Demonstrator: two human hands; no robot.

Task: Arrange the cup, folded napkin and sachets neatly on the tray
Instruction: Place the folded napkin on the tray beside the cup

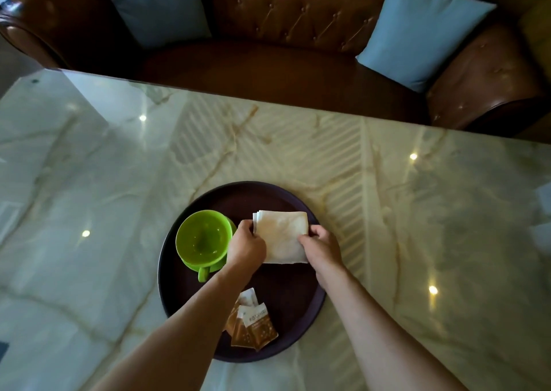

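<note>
A round dark tray (286, 304) lies on the marble table. A green cup (203, 237) on a green saucer stands on the tray's left side, handle toward me. A folded white napkin (281, 235) sits on the tray's far right part. My left hand (246, 244) pinches the napkin's left edge and my right hand (320, 244) pinches its right edge. Several brown and white sachets (253, 323) lie overlapping at the tray's near edge, partly hidden under my left forearm.
The glossy marble table (417, 211) extends widely to both sides of the tray. Beyond its far edge stands a brown leather sofa (298, 18) with two blue cushions (423, 30).
</note>
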